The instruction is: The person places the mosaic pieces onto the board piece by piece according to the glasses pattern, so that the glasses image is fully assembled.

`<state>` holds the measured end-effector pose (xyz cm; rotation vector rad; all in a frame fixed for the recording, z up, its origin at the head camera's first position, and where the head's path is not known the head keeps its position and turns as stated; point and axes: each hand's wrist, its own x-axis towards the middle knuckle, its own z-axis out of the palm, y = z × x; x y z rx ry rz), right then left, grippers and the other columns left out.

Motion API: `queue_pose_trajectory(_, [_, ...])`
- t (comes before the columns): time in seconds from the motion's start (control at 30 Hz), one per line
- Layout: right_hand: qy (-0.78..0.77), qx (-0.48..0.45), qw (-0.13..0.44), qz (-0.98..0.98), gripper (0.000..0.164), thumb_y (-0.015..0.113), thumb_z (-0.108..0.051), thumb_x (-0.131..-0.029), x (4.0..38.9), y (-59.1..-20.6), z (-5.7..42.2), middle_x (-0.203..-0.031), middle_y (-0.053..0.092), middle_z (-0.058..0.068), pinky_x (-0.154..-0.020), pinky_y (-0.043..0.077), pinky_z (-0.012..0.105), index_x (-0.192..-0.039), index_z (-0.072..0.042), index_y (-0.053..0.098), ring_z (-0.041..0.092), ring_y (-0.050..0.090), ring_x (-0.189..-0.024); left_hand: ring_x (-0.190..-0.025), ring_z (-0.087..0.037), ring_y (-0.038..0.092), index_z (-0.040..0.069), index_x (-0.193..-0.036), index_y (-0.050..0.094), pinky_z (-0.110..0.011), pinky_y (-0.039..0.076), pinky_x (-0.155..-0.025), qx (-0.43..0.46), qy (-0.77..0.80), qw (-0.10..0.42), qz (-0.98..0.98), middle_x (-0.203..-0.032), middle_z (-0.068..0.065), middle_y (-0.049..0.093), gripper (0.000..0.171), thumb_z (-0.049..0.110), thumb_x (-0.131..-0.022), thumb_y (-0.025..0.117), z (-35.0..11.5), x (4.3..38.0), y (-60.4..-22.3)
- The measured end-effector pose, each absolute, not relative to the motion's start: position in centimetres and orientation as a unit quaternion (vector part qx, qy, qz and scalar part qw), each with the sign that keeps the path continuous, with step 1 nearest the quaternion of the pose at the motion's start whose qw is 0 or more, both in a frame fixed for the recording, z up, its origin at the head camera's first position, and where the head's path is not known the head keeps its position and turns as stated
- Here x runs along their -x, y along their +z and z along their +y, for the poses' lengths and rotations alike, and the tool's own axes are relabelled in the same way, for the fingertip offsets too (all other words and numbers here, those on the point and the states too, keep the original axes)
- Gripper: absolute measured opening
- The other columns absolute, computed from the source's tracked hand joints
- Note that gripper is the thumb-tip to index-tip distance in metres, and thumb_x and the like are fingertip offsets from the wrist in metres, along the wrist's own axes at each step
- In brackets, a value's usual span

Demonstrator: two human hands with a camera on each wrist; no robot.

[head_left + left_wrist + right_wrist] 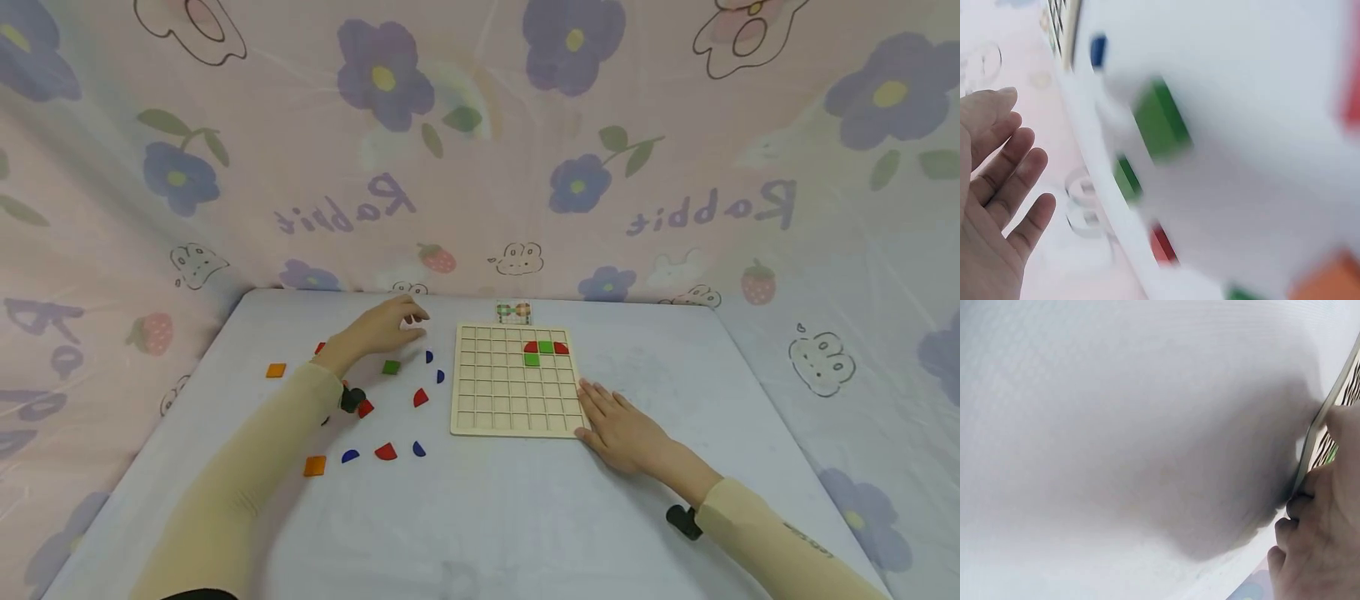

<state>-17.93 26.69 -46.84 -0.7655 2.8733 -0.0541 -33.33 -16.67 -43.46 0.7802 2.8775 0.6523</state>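
Observation:
A square wooden grid board [491,396] lies on the white table. In its upper right cells sit two red quarter-round pieces, one of them a red piece [561,348], and two green squares, one being a green square [532,360]. My right hand [622,429] rests along the board's right edge, fingers straight, thumb at the lower corner. The left hand [381,327] hovers left of the board above loose pieces, its fingers loosely bent and holding nothing in the left wrist view. Below it lies a green square [391,367], with a blue half-round piece [429,357] to the right.
Left of the board are scattered an orange square [276,370], another orange square [315,466], a red piece [386,452], a blue half-round [350,456] and several more. A small patterned card [513,312] lies behind the board. A printed curtain [480,167] encloses the table.

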Motion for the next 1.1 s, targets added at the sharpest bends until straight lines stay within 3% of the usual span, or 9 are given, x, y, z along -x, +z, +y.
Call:
queue_pose_trajectory(0.33, [-0.019, 0.253, 0.078, 0.964, 0.069, 0.048, -0.038, -0.11, 17.9, -46.8, 26.8, -0.168, 0.023, 0.025, -0.122, 0.024, 0.062, -0.158, 0.009, 0.03, 0.045, 0.025, -0.154, -0.119, -0.035, 0.058, 0.003, -0.135, 0.066, -0.056, 0.05, -0.098, -0.205, 0.195, 0.052, 0.958, -0.129, -0.016, 0.059, 0.04, 0.024, -0.102, 0.068, -24.5, 31.8, -43.3])
queue_pose_trajectory(0.53, [-0.017, 0.255, 0.074, 0.964, 0.068, 0.049, -0.036, -0.11, 18.0, -46.8, 26.8, -0.168, 0.023, 0.026, -0.121, 0.025, 0.063, -0.158, 0.009, 0.031, 0.046, 0.025, -0.153, -0.114, -0.037, 0.059, 0.0, -0.132, 0.067, -0.057, 0.051, -0.095, -0.192, 0.191, 0.042, 0.962, -0.123, -0.018, 0.061, 0.038, 0.023, -0.101, 0.069, -27.7, 30.6, -43.4])
queue_pose_trajectory(0.9, [-0.017, 0.256, 0.077, 0.964, 0.068, 0.048, -0.036, -0.11, 18.1, -46.5, 26.7, -0.167, 0.023, 0.026, -0.121, 0.025, 0.063, -0.157, 0.01, 0.031, 0.046, 0.025, -0.153, -0.091, -0.026, 0.058, -0.001, -0.12, 0.071, -0.042, 0.056, -0.081, -0.153, 0.18, 0.063, 0.97, -0.105, -0.011, 0.063, 0.03, 0.019, -0.097, 0.074, -30.8, 28.7, -44.7])
queue_pose_trajectory(1.1, [-0.014, 0.258, 0.083, 0.963, 0.069, 0.047, -0.038, -0.11, 18.1, -46.7, 26.6, -0.168, 0.023, 0.026, -0.122, 0.025, 0.062, -0.158, 0.009, 0.03, 0.046, 0.025, -0.153, -0.086, -0.024, 0.057, 0.0, -0.115, 0.071, -0.043, 0.055, -0.081, -0.132, 0.179, 0.078, 0.972, -0.1, -0.009, 0.063, 0.032, 0.024, -0.095, 0.077, -31.1, 28.0, -45.2])
